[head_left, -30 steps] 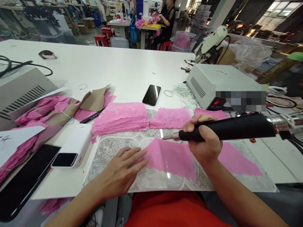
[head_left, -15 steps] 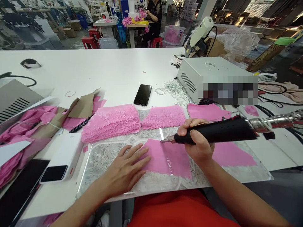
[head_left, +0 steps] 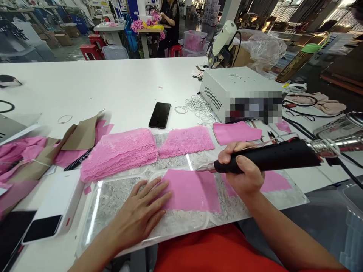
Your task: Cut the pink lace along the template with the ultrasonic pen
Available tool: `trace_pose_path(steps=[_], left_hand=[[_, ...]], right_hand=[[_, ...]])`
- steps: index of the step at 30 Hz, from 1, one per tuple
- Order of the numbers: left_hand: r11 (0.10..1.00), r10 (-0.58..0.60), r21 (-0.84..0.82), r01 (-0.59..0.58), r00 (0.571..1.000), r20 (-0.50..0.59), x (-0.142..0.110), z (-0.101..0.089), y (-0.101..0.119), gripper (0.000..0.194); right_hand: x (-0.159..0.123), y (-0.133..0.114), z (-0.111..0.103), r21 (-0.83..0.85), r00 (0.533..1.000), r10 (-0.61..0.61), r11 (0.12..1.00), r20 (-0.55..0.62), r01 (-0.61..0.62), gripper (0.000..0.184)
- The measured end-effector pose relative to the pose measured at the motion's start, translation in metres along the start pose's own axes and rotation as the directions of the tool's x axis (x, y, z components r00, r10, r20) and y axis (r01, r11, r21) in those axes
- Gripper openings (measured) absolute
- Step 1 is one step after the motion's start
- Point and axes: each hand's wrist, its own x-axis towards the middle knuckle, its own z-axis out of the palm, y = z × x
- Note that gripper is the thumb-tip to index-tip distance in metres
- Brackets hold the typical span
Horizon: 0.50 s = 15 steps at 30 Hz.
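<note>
My left hand (head_left: 147, 207) lies flat with spread fingers, its fingertips on the left side of a pink fabric piece (head_left: 191, 190). My right hand (head_left: 245, 170) is wrapped round a black-handled tool (head_left: 269, 156) with a slim metal tip and a metal-sheathed rear end. The tip meets the upper edge of the fabric piece. Beneath lies a grey marbled mat (head_left: 113, 200) with a clear glossy surface. Beyond it sit a stack of pink lace pieces (head_left: 121, 151) and a smaller lace pile (head_left: 187, 140). Another pink piece (head_left: 275, 182) lies partly behind my right forearm.
A black phone (head_left: 159, 115) lies beyond the lace. At the right stand a grey metal box (head_left: 241, 85) and a tangle of white cord (head_left: 198, 107). A white device (head_left: 53, 204) and bundled pink fabric (head_left: 21, 158) are at the left. A person (head_left: 170, 26) sits far behind.
The tool's tip has moved right along the fabric's upper edge. My left hand stays flat on the piece. The camera view has turned to the right.
</note>
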Motion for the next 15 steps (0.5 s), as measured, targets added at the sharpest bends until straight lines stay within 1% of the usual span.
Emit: trace_pose_path(steps=[6, 10, 12, 15], left_hand=[[1.0, 0.006, 0.019, -0.006, 1.0, 0.012, 0.001, -0.002, 0.0, 0.039], [0.999, 0.028, 0.037, -0.028, 1.0, -0.013, 0.003, -0.001, -0.001, 0.04], [0.998, 0.04, 0.044, -0.039, 0.999, -0.023, 0.003, -0.001, -0.003, 0.041], [0.998, 0.048, 0.041, -0.047, 0.998, -0.033, 0.003, -0.002, -0.003, 0.042]], right_hand=[[-0.002, 0.004, 0.002, 0.018, 1.0, 0.013, 1.0, 0.026, -0.014, 0.009], [0.0, 0.003, 0.002, 0.004, 1.0, 0.004, 1.0, 0.029, -0.004, 0.01], [0.002, -0.001, -0.003, 0.0, 1.0, -0.003, 1.0, 0.001, 0.003, 0.011], [0.007, -0.009, -0.017, -0.019, 0.998, -0.035, 0.999, -0.057, 0.034, 0.01]])
